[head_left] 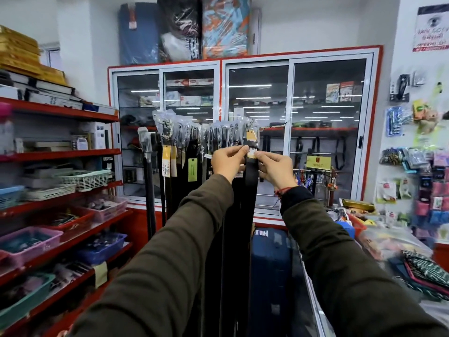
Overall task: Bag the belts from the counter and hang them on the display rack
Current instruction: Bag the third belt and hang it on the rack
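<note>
A: Item one, nearest: left hand (227, 159) and right hand (275, 170), both pinched on the bagged belt (250, 181) just below its tags; strap hanging straight down between the sleeves.

B: Location of the belt?

A: At the right end of the display rack (206, 132), beside the other bagged belts (179, 142); whether its bag top sits on a hook, cannot tell.

B: Hazards?

A: Letting go before the top is seated would likely drop it; a tug could tear the plastic or drag a neighbour off.

B: Legible writing?

A: Yellow tag (251, 136), green tag (192, 169), yellow sign (318, 162) behind: print too blurred to read; the wall notice (431, 27), likewise.
</note>
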A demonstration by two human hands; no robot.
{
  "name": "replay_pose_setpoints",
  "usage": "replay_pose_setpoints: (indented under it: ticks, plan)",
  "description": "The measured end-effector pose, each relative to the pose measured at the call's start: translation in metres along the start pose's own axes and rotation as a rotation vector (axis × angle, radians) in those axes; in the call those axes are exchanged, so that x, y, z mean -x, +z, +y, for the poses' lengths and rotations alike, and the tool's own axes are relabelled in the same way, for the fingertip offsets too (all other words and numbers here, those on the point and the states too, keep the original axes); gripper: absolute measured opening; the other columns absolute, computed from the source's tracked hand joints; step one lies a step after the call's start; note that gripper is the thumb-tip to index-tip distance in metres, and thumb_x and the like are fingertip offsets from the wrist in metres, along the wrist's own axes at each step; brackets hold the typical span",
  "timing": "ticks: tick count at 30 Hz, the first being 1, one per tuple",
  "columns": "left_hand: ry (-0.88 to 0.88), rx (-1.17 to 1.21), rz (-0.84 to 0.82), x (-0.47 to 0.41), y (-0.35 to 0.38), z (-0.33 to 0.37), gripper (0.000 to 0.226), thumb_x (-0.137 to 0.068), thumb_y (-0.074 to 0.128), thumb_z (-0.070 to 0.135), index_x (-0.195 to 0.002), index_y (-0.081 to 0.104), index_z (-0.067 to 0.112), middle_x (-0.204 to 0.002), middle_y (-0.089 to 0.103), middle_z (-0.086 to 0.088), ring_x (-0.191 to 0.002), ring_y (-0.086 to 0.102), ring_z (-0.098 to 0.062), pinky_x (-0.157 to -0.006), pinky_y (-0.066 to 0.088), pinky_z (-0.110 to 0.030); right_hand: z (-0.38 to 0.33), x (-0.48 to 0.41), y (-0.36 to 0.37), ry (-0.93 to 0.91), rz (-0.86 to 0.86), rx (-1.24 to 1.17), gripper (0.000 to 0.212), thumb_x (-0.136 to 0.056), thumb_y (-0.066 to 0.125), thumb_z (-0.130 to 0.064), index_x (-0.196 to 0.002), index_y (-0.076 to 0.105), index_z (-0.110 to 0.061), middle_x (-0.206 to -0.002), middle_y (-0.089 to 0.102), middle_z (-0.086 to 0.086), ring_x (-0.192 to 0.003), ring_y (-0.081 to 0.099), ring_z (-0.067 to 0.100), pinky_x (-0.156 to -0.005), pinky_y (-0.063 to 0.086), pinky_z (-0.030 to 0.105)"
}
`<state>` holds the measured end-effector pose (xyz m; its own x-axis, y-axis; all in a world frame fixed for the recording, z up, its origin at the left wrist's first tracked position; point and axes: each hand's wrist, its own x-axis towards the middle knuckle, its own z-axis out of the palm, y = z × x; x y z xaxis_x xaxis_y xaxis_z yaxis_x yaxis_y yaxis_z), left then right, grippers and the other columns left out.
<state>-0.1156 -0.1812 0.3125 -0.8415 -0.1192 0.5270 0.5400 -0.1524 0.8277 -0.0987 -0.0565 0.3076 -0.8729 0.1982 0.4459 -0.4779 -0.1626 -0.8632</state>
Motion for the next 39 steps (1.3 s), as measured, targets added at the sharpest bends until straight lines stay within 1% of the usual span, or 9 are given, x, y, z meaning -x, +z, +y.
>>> replay_pose_setpoints:
  ticks: [3,5,8,11,15,22,29,35,39]
  plan:
    - [0.067,-0.137,0.039,0.001,-0.001,-0.006,0.035,-0.089,0.071,0.021,-0.117,0.070,0.000,-0.111,0.074,-0.021,-0.095,0.070,-0.025,-0.089,0.060,-0.047,0.013,-0.004,-0.001,-0.071,0.010,0.086,0.033,-0.092,0.066,-0.016,-0.121,0.065,-0.002,-0.111,0.071,0.016,-0.096,0.070,0.028,-0.067,0.062,0.032]
    - [0.183,-0.354,0.031,0.004,-0.002,-0.007,0.041,-0.094,0.064,0.021,-0.130,0.061,0.003,-0.123,0.069,-0.018,-0.105,0.067,-0.023,-0.098,0.056,-0.045,0.024,-0.009,-0.004,-0.222,0.039,0.291,0.043,-0.094,0.061,-0.021,-0.136,0.054,-0.014,-0.127,0.065,0.011,-0.112,0.067,0.028,-0.084,0.061,0.041]
    - [0.417,-0.690,-0.044,0.005,-0.006,-0.011,0.060,-0.100,0.050,0.021,-0.155,0.026,0.016,-0.160,0.032,-0.012,-0.144,0.038,-0.025,-0.121,0.029,-0.035,0.036,-0.014,-0.010,-0.530,-0.019,0.670,0.056,-0.101,0.044,-0.021,-0.154,0.026,-0.027,-0.161,0.027,0.001,-0.148,0.031,0.021,-0.121,0.027,0.034]
    - [0.695,-1.041,-0.102,-0.007,-0.015,-0.017,0.069,-0.100,0.042,0.019,-0.159,0.006,0.020,-0.169,-0.001,-0.004,-0.156,0.003,-0.025,-0.127,0.014,-0.041,0.040,-0.021,-0.012,-0.694,-0.091,0.949,0.061,-0.104,0.037,-0.025,-0.159,0.010,-0.024,-0.168,0.002,-0.004,-0.156,-0.005,0.020,-0.126,0.005,0.035]
    - [0.708,-1.335,-0.163,-0.030,-0.025,-0.023,0.072,-0.099,0.042,0.025,-0.159,0.002,0.017,-0.169,-0.004,-0.002,-0.156,0.000,-0.028,-0.125,0.017,-0.050,0.050,-0.054,-0.013,-0.762,-0.128,1.209,0.067,-0.102,0.034,-0.034,-0.159,0.001,-0.021,-0.169,-0.003,-0.004,-0.156,-0.007,0.024,-0.127,0.012,0.047]
    - [0.657,-1.434,-0.156,-0.044,-0.037,-0.028,0.077,-0.099,0.045,0.032,-0.158,-0.003,0.023,-0.168,-0.006,0.006,-0.156,0.005,-0.025,-0.126,0.014,-0.050,0.060,-0.070,-0.007,-0.729,-0.161,1.267,0.075,-0.099,0.041,-0.035,-0.158,-0.004,-0.027,-0.169,-0.004,-0.007,-0.157,-0.001,0.022,-0.123,0.020,0.052]
    - [0.909,-1.442,0.056,-0.022,-0.089,-0.008,0.062,-0.102,0.034,0.037,-0.158,0.014,0.023,-0.168,0.011,0.000,-0.156,0.004,-0.023,-0.126,-0.003,-0.051,0.061,-0.023,0.042,-0.908,0.144,1.046,0.066,-0.098,0.042,-0.027,-0.157,0.018,-0.016,-0.168,0.011,0.002,-0.157,0.002,0.025,-0.123,-0.004,0.059]
    - [0.744,-1.180,0.320,-0.018,-0.178,0.007,0.065,-0.100,0.035,0.015,-0.159,0.007,0.019,-0.169,0.000,-0.001,-0.156,-0.004,-0.023,-0.125,-0.007,-0.056,0.055,-0.007,0.133,-1.017,-0.009,1.032,0.062,-0.101,0.038,-0.034,-0.158,0.019,-0.017,-0.168,0.013,0.002,-0.157,0.003,0.026,-0.123,-0.002,0.060]
    - [0.670,-1.201,0.190,-0.032,-0.216,-0.003,0.062,-0.104,0.035,0.021,-0.159,0.006,0.020,-0.169,0.000,0.004,-0.156,-0.009,-0.017,-0.126,-0.002,-0.054,0.063,-0.009,0.174,-1.030,-0.078,1.151,0.062,-0.102,0.034,-0.038,-0.158,0.015,-0.021,-0.168,0.010,-0.002,-0.157,0.003,0.026,-0.122,0.003,0.061]
